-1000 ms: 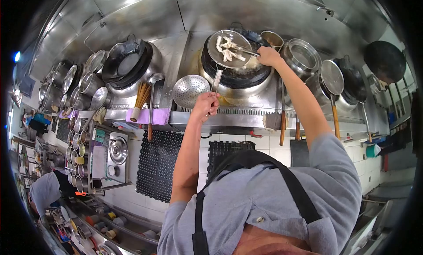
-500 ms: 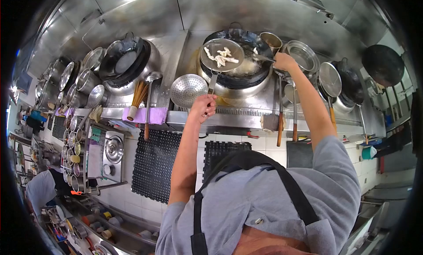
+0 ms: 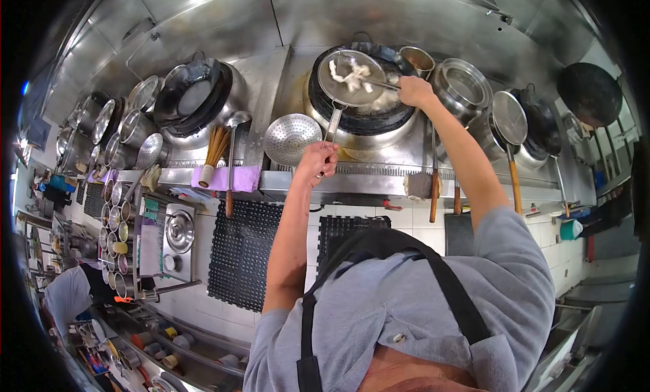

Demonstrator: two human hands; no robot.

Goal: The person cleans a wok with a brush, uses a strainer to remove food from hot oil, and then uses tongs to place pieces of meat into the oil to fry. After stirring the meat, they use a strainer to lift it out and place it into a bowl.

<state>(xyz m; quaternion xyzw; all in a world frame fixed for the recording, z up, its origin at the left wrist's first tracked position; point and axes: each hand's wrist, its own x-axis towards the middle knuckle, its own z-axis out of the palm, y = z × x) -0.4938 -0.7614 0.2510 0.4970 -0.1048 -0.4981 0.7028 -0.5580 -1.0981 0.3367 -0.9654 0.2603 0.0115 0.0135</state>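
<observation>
My left hand [image 3: 317, 164] is closed round the metal handle of a round mesh strainer [image 3: 333, 93], raised over a black wok [image 3: 317, 102]. Several whitish strips of food [image 3: 355, 75] lie on the mesh. My right hand [image 3: 414, 92] is closed on a slim metal utensil that looks like tongs [image 3: 384, 84]; its tip reaches to the strainer's right edge, by the food. Pale, bubbling liquid [image 3: 386, 102] shows in the wok beneath. Beside the strainer's handle, on the left, is a perforated skimmer [image 3: 292, 138].
A second wok [image 3: 193, 97] stands left, with a bamboo brush [image 3: 214, 151] and a ladle [image 3: 231, 155] near it. On the right are a metal pot [image 3: 467, 84], another mesh strainer [image 3: 509, 118] and a hanging wok [image 3: 589, 94]. Another person [image 3: 68, 294] is at far left.
The strainer has shifted slightly right and up over the wok. My right hand has moved left, bringing the tongs to the food on the mesh.
</observation>
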